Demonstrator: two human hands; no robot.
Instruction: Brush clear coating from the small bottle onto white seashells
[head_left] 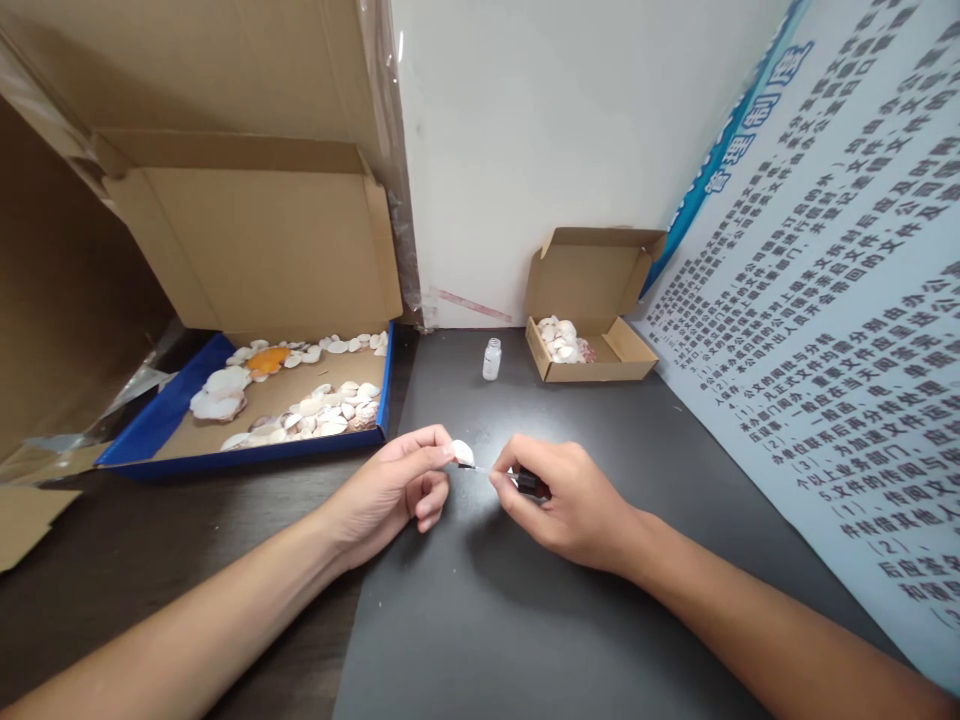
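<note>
A small white seashell [463,453] is pinched between the thumb and forefinger of my left hand [397,490], its other fingers curled below. My right hand [566,490] grips the black handle of a thin applicator brush [531,484]. The pale stem of the brush points left, and its dark tip meets the lower edge of the shell. Both hands are above the dark grey mat, the shell and brush between them. Farther back on the mat stands a small clear bottle [491,360] with a whitish label and no cap on its neck.
At the left, an open blue cardboard box [255,458] holds many shells, including a large orange one [268,360]. A smaller open brown box [600,372] with white shells stands at the back right. A white wall [480,200] and a printed board [810,330] border the mat [450,640].
</note>
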